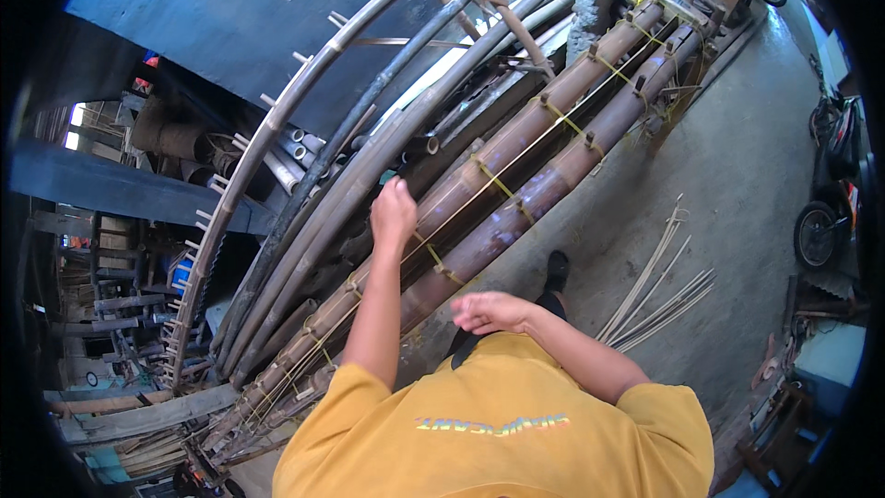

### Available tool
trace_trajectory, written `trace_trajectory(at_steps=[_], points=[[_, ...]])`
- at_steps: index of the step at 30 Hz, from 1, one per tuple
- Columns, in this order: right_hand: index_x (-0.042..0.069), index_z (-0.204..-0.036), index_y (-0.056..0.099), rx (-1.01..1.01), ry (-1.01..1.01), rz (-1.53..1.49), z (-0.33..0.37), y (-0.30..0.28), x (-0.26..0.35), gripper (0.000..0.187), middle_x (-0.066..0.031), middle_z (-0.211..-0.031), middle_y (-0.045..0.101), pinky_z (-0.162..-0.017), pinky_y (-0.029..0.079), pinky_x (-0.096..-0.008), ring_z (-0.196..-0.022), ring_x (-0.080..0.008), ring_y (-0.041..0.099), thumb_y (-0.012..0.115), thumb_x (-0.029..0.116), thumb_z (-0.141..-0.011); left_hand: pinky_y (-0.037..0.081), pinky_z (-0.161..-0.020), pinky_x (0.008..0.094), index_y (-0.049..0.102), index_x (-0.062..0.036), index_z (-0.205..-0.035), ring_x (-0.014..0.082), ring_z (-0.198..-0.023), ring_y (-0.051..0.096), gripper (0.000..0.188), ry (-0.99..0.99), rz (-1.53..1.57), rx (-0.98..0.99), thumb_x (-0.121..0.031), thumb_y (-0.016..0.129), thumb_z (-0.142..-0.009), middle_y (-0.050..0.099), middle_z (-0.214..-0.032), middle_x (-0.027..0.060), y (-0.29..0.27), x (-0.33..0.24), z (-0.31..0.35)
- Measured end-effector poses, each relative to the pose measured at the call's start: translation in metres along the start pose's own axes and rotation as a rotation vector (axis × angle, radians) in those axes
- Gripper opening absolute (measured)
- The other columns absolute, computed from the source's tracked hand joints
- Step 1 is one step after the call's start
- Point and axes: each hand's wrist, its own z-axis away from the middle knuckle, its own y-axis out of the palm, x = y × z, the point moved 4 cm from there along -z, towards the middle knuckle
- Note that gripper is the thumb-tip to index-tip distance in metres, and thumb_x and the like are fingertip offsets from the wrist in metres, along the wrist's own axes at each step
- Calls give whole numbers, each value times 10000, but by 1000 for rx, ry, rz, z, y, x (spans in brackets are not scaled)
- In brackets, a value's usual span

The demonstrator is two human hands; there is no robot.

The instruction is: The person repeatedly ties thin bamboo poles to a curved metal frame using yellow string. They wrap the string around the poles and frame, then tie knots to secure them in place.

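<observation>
Two long bamboo poles lie side by side on a slant before me, the far pole and the near pole. Yellow-green ties bind them at intervals, and short pegs stick up along them. A thin pale strip runs lengthwise between the poles. My left hand is closed in a fist above the far pole; what it holds, if anything, is hidden. Close to my body, beside the near pole, my right hand has loosely bent fingers, partly apart, with nothing visible in them.
A curved bamboo piece with pegs arches at the left, beside several long poles. Thin bamboo strips lie on the concrete floor at my right. Motorbikes stand along the right edge. A rough pillar rises behind the poles.
</observation>
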Motion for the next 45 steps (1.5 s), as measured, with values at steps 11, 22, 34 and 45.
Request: trace_trajectory(at_steps=[11,22,34,45], points=[[89,-1006,746,-446,-817,1680,-89,142,182,528,-195,-972,709,-854,493,-477,-937,-348,669,399,488,-1008,400,-901,397,621,-55,-1134,327,-975,600,280,177,453,88,-283,508,-1019,645,-1050,187,26,82,101],[6,-686,552,232,-480,1185,27,96,86,485,-124,-613,568,-617,431,-425,-588,-213,494,487,340,-1033,325,-947,511,701,-103,-1090,336,-965,651,341,-102,78,195,-357,486,-1014,720,-957,163,4,44,104],[123,-726,533,-338,-1385,-1138,119,-132,-32,461,-21,-751,631,-935,495,-457,-770,-198,627,448,454,-1036,506,-805,507,685,-54,-982,433,-937,658,293,-88,46,-71,-268,486,-981,699,-957,219,32,99,-12],[45,-1146,635,-88,-225,-715,-112,146,-111,455,-94,-1068,692,-942,524,-459,-1035,-224,657,477,454,-1024,483,-946,505,658,-38,-1154,410,-1100,632,346,-55,-57,320,-305,552,-961,679,-1120,234,-114,181,106]])
